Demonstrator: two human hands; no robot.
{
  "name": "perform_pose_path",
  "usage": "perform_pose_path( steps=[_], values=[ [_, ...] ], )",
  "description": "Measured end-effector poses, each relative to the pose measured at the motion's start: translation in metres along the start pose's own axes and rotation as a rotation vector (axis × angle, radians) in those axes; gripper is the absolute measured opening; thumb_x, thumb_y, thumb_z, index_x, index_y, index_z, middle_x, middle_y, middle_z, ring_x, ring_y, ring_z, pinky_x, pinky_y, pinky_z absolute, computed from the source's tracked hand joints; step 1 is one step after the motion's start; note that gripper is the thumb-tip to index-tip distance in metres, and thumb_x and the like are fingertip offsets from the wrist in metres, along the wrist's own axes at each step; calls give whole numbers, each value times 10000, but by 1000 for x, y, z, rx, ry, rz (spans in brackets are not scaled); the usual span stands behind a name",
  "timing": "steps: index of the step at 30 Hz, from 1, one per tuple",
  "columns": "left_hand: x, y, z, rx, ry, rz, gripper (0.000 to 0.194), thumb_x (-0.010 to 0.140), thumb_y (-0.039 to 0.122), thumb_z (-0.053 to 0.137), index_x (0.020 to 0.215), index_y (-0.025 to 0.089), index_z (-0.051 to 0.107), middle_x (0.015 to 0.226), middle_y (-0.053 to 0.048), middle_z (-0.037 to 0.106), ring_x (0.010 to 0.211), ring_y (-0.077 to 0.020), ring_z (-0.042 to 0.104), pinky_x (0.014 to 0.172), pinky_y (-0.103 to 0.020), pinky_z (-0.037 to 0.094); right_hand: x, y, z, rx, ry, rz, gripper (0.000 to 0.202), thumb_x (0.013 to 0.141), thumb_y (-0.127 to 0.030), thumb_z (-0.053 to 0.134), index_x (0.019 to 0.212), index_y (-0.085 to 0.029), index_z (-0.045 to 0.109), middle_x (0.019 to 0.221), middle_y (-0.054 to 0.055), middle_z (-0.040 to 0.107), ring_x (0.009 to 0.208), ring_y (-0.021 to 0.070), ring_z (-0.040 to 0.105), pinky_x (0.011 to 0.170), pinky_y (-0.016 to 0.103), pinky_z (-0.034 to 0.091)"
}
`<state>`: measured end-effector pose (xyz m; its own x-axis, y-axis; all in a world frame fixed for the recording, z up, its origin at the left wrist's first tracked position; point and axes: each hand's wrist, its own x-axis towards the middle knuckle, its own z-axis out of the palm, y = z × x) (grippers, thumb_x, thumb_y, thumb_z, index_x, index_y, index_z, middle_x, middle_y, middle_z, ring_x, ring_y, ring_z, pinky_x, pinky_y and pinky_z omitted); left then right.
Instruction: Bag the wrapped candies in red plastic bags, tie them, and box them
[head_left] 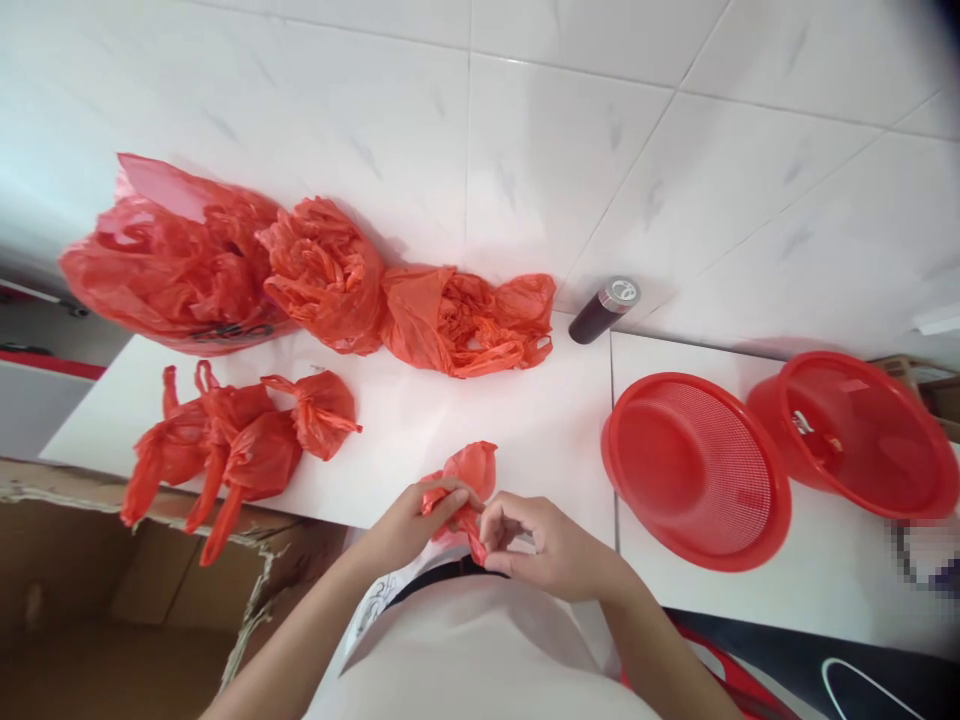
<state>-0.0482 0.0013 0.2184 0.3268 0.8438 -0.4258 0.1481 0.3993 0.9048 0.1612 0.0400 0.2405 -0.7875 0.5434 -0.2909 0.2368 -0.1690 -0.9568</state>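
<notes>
A small red plastic bag (474, 466) is between my hands at the table's front edge, close to my body. My left hand (431, 515) is closed around its gathered top on the left side. With thumb and fingers pinched, my right hand (536, 540) grips a twisted end of the same bag. What lies inside the bag cannot be made out. To the left sit several small tied red bags (259, 450), their handles sticking out, and one more knotted bag (326, 412) beside them.
Along the tiled wall stand a large red bag (187, 260) and crumpled red bags (330, 275). A dark thermos (596, 315) stands right of them. A red mesh basket (667, 470) and a red basin (877, 440) are at right. Below left is an open cardboard box (187, 640).
</notes>
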Motion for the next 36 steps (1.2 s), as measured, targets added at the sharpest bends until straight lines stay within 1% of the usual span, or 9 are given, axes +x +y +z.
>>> perform_pose_path(
  steps=[5, 9, 12, 14, 18, 21, 28, 33, 36],
  values=[
    [-2, -8, -4, 308, -8, 196, 248, 846, 107, 518, 871, 223, 737, 922, -27, 731, 830, -168, 654, 770, -272, 500, 24, 10, 0, -168, 231, -120, 270, 943, -267, 488, 1193, -254, 586, 1130, 30, 650, 1055, 162, 586, 967, 339, 440],
    [0, -24, 2, 497, 231, 288, 309, 702, -41, 457, 709, 197, 654, 782, -4, 680, 664, -123, 597, 621, -226, 454, 43, 31, 7, -178, 182, -59, 358, 998, -345, 363, 1298, -266, 542, 1135, 37, 659, 1028, 165, 611, 956, 349, 452],
    [0, -34, 8, 509, 455, 344, 220, 757, 9, 494, 783, 189, 617, 955, -42, 645, 730, -122, 603, 633, -222, 456, 46, 45, 12, -75, 115, -15, 378, 978, -391, 418, 1325, -276, 510, 1187, 33, 633, 1044, 172, 598, 937, 341, 456],
    [-1, -38, 12, 496, 507, 346, 154, 813, 76, 520, 841, 192, 617, 1018, -63, 617, 768, -130, 614, 646, -227, 472, 44, 51, 14, -15, 70, 17, 336, 965, -416, 441, 1235, -255, 559, 1072, 21, 649, 922, 157, 604, 848, 312, 472],
    [-1, -45, 14, 483, 358, 339, 300, 872, 113, 482, 1088, 234, 651, 1056, -64, 663, 916, -170, 649, 800, -277, 510, 37, 57, 16, 30, 113, 14, 303, 957, -458, 432, 889, -199, 573, 810, -18, 568, 758, 125, 518, 727, 255, 427],
    [-3, -60, 5, 484, 259, 272, 372, 930, 190, 431, 1246, 260, 615, 1174, -52, 693, 1051, -197, 647, 925, -317, 491, 30, 64, 11, -52, 206, 25, 325, 955, -476, 415, 795, -207, 503, 718, -45, 483, 679, 110, 442, 663, 228, 377],
    [-23, -122, -43, 519, 469, -20, 349, 964, 338, 361, 947, 218, 689, 892, -14, 771, 865, -190, 700, 824, -285, 509, 22, 132, -28, -592, 494, 285, 308, 954, -437, 361, 775, -238, 515, 580, -58, 475, 564, 130, 469, 574, 233, 295],
    [-25, -142, -50, 565, 581, -63, 386, 973, 387, 345, 923, 196, 676, 886, -42, 753, 815, -201, 687, 786, -324, 523, 38, 154, -23, -689, 537, 297, 355, 984, -439, 285, 905, -254, 577, 702, -20, 606, 651, 166, 561, 612, 253, 348],
    [-21, -138, -43, 630, 691, -6, 330, 953, 376, 431, 1174, 212, 614, 1208, -103, 650, 1108, -246, 599, 960, -404, 453, 48, 151, -7, -763, 588, 192, 348, 971, -453, 359, 1115, -226, 579, 1118, 82, 642, 1030, 220, 576, 814, 308, 418]
  ],
)
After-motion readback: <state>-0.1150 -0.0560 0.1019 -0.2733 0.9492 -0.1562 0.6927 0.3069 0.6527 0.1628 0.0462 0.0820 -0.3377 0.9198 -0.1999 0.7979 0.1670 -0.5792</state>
